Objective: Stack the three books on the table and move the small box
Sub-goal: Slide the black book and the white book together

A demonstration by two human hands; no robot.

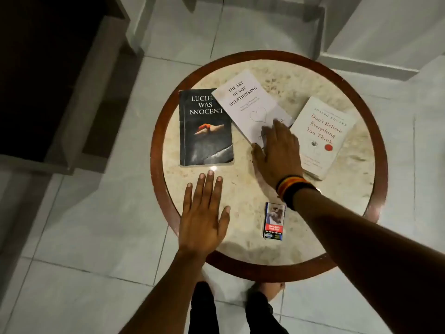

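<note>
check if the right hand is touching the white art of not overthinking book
Touching. The head view shows the right hand with fingers laid on the near corner of the white paperback book, no gap visible.

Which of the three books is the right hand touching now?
The white middle book, "The Art of Not Overthinking": the right hand lies on its near corner.

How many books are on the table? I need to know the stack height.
3: the black book at left, the white book overlapping its corner under the right hand, the cream book at right.
</note>
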